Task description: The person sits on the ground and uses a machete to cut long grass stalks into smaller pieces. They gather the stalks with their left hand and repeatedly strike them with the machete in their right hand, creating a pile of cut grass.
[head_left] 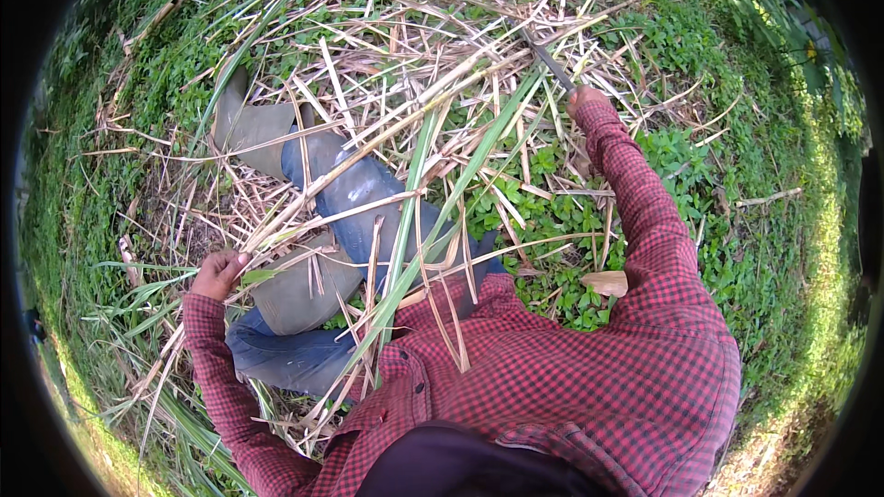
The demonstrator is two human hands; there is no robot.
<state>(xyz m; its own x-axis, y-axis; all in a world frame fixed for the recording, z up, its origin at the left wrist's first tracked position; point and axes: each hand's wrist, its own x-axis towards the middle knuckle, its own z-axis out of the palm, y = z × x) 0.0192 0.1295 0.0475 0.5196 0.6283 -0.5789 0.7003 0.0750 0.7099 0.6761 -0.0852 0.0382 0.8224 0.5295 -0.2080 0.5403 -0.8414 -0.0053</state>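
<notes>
Two hands at work, seen from the head camera. Left hand (218, 273) curled shut around a bundle of long green and dry stalks (405, 175), seemingly to steady them. Right hand (583, 98) closed on a blade's (550, 63) handle, extended toward the stalk tips. Underfoot: cut dry straw (433, 28), green groundcover (700, 55), outdoors.

Ground (737, 221): low green leafy cover. Lying on it: dry straw-coloured stalks (387, 46), strewn thickly between the two grips and beyond them; long green blades (433, 221), crossing near the left-hand grip; one brown dead leaf (606, 283), below the right-hand grip.
</notes>
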